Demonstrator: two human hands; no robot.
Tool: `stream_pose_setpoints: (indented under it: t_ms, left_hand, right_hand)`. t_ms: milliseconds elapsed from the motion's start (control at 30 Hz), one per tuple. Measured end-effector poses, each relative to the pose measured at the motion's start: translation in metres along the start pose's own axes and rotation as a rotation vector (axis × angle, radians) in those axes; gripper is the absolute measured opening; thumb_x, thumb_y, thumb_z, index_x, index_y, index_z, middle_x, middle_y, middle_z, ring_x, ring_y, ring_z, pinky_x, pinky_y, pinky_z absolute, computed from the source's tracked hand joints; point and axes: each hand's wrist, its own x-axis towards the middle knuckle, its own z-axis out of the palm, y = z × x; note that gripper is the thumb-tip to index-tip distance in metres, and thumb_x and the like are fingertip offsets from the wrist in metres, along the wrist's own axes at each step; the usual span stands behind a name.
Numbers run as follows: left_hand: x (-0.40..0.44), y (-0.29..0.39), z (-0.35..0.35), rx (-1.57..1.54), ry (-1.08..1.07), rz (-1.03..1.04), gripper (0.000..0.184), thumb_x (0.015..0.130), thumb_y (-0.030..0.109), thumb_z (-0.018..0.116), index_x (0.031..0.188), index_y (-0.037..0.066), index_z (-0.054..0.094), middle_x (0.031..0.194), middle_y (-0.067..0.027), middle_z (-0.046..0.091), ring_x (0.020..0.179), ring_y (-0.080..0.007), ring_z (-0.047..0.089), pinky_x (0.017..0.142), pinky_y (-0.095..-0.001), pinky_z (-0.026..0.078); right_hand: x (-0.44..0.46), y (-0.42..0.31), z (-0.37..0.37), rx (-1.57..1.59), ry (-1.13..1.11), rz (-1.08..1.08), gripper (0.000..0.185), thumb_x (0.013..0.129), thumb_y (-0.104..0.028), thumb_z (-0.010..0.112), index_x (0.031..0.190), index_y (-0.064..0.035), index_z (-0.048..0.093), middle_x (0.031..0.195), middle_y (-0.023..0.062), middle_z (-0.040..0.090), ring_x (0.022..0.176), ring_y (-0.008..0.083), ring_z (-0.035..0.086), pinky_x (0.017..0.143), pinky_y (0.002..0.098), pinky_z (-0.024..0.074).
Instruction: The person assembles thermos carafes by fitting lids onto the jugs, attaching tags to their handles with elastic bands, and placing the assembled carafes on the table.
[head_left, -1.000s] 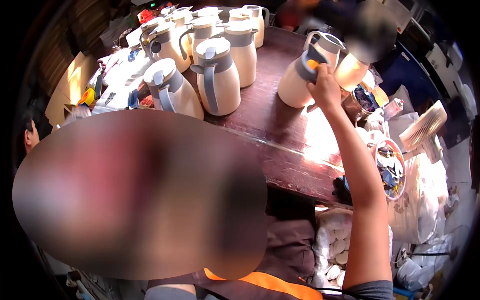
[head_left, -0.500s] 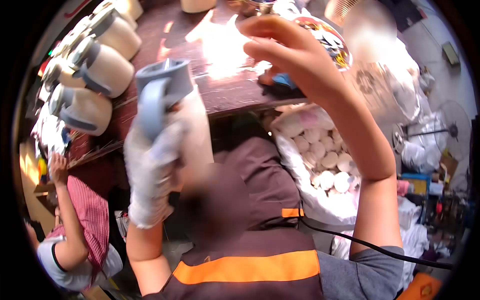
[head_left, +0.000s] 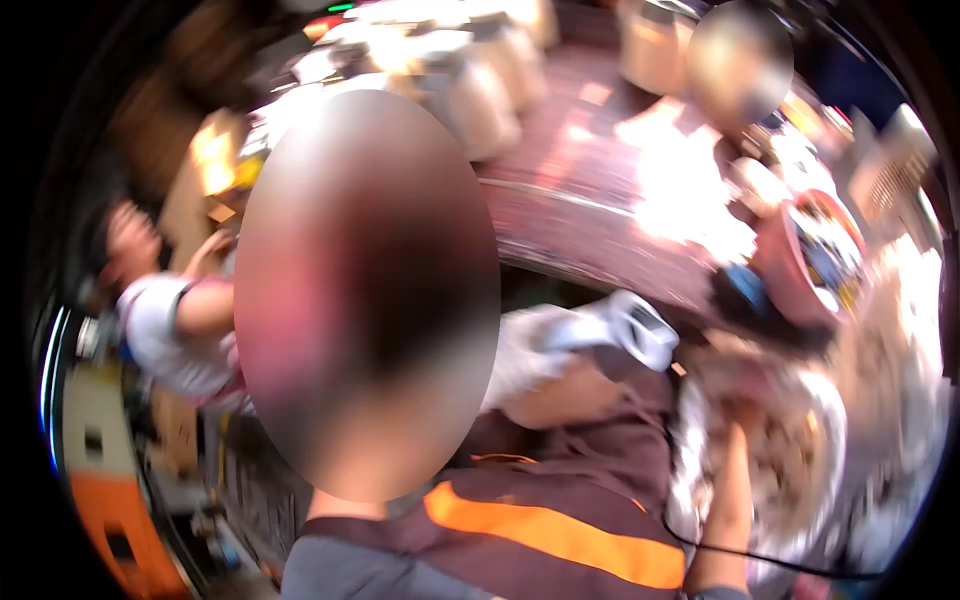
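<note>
My left hand (head_left: 522,355), in a white glove, grips a beige jug (head_left: 568,392) with a blue-grey collar and handle. The jug is tilted over my lap, its open top toward the right. My right hand (head_left: 741,408) is bare and reaches down into a white sack (head_left: 828,400) at my right side. Pale round pieces (head_left: 790,440) fill the sack. Motion blur smears the right hand's fingers, so what they touch is unclear. A large blurred patch covers the area left of the jug.
Several similar jugs (head_left: 480,105) stand on the dark red table (head_left: 570,235), with another jug (head_left: 655,50) farther back. A pink basin (head_left: 790,255) of small parts sits at the table's right end. Another person (head_left: 165,310) is at the left. A black cable (head_left: 760,555) crosses near my right arm.
My right hand has dropped from above the table into the sack. The jug has gone from upright to tilted, lower down. The view has turned left.
</note>
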Motion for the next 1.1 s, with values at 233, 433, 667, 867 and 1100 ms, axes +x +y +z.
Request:
stream_pose_setpoints:
  t_ms: [233,433,667,867,1100]
  left_hand:
    - [0.0,-0.018,0.012,0.094,-0.242,-0.04,0.042,0.076,0.012,0.065,0.118,0.01,0.062,0.09,-0.0099,0.068,0.084,-0.0214,0.065,0.077,-0.0315,0.049]
    - [0.007,-0.04,0.017,0.133,-0.219,0.083,0.045,0.075,0.017,0.067,0.12,0.011,0.061,0.083,-0.0109,0.068,0.078,-0.025,0.066,0.071,-0.0332,0.049]
    - [0.002,-0.044,0.013,0.114,-0.253,0.082,0.04,0.076,0.017,0.066,0.116,0.011,0.062,0.086,-0.0119,0.068,0.082,-0.0281,0.067,0.073,-0.0364,0.05]
    - [-0.012,-0.046,-0.005,-0.04,-0.205,0.039,0.044,0.076,0.017,0.067,0.12,0.012,0.062,0.095,-0.0112,0.07,0.09,-0.0267,0.067,0.08,-0.0328,0.049]
    - [-0.004,-0.035,0.001,0.04,-0.254,0.135,0.043,0.075,0.023,0.069,0.116,0.013,0.063,0.09,-0.0131,0.067,0.084,-0.0299,0.065,0.075,-0.0359,0.05]
  right_hand:
    - [-0.024,0.011,0.001,-0.028,-0.109,-0.015,0.05,0.083,-0.039,0.065,0.12,-0.0055,0.057,0.116,0.0214,0.06,0.105,0.0327,0.057,0.091,0.0412,0.0456]
    - [-0.038,0.013,-0.014,-0.045,-0.156,-0.061,0.044,0.085,-0.037,0.064,0.116,-0.0062,0.059,0.113,0.0202,0.062,0.101,0.0318,0.058,0.088,0.0408,0.0467]
    - [-0.053,0.016,-0.04,-0.003,-0.172,-0.095,0.037,0.088,-0.036,0.062,0.112,-0.0071,0.061,0.11,0.0188,0.064,0.096,0.0306,0.06,0.085,0.0404,0.048]
    - [-0.059,0.0,-0.098,0.23,-0.145,-0.234,0.032,0.09,-0.034,0.061,0.108,-0.0079,0.064,0.107,0.0176,0.065,0.092,0.0296,0.061,0.082,0.04,0.049]
    - [-0.06,-0.104,-0.186,0.75,0.282,-0.311,0.064,0.083,-0.022,0.073,0.134,0.0014,0.041,0.124,0.014,0.049,0.106,0.0247,0.053,0.088,0.0335,0.0467]
